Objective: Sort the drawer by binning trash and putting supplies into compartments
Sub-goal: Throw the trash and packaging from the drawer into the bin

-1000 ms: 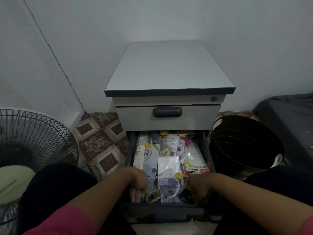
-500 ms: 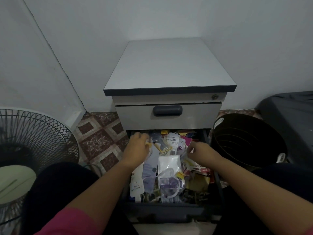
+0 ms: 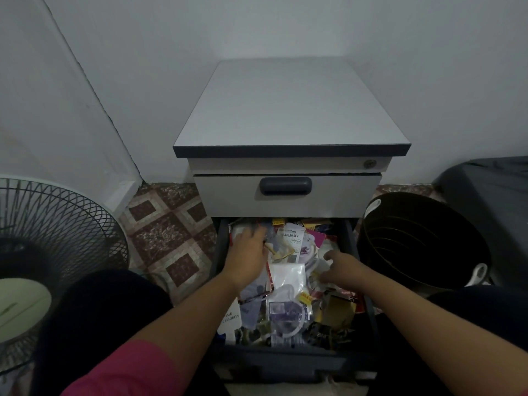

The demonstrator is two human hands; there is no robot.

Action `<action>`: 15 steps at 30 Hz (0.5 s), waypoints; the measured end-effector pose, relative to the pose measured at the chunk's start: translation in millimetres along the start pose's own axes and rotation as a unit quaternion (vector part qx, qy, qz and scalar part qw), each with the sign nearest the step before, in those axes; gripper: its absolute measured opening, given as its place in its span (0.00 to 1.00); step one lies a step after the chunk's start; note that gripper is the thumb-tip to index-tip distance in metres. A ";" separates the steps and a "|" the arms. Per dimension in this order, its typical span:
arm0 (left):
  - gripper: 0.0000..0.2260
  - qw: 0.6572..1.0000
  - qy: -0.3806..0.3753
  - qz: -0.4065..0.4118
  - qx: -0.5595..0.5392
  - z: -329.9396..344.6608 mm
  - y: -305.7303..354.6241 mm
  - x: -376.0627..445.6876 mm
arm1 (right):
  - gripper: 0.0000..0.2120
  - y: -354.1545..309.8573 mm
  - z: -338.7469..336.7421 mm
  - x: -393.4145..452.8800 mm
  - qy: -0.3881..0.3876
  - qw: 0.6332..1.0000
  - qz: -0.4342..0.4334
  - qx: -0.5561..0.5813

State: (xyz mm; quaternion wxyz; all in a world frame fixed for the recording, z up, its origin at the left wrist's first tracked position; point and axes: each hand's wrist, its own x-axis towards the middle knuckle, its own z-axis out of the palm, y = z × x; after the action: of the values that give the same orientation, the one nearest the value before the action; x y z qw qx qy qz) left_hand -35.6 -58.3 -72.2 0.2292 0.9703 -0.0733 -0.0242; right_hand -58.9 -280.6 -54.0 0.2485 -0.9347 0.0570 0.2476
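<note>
1. The left hand [image 3: 248, 254] lies flat on the heap at the far left of the open drawer [image 3: 285, 360], fingers spread and straight, pressing down and clamped on nothing. Just beneath its wrist, toward the person, a white card pack [image 3: 232, 317] stands on edge; it looks stiff and light, so its bare top edge is probably the place to pinch.
2. Just right of the left hand's fingertips lies the stapler set pack [image 3: 292, 242], a flat printed card with a blister. I judge it light and a little slick; pinching the card's rim should serve better than squeezing the plastic bubble.
3. Between the two hands a white plastic bag [image 3: 288, 274] lies on the heap: soft, limp, likely to sag and drag its neighbours, so it wants gathering from the middle.
4. The right hand [image 3: 344, 269] hovers low over the packets, fingers loosely curled and apart, holding nothing that I can see.
5. Well right of that hand, outside the drawer, stands the dark bin [image 3: 423, 241], open-mouthed and within easy reach for trash.
</note>
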 end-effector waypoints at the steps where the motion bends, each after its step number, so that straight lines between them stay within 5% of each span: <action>1: 0.23 1.000 -0.010 -0.018 -0.009 -0.5 -0.3 1.9 | 0.28 -0.3 0.4 0.5 0.002 1.000 -0.001 0.008; 6: 0.24 0.984 -0.161 -0.071 -0.012 7.8 -3.8 3.2 | 0.29 -0.1 8.3 3.8 0.000 0.999 -0.012 0.045; 12: 0.09 0.990 -0.113 -0.059 -0.051 5.1 3.0 1.1 | 0.27 -3.6 14.6 7.1 -0.024 0.987 -0.032 0.153; 15: 0.10 0.989 -0.084 -0.092 -0.078 3.2 4.4 -2.8 | 0.25 -4.4 16.5 4.3 -0.062 0.973 -0.029 0.221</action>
State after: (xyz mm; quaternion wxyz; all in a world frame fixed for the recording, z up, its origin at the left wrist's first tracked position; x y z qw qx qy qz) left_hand -39.2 -63.2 -73.0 0.2945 0.9465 -0.0005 -0.1324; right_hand -61.3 -268.6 -66.6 0.4588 -0.8409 0.0681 0.2789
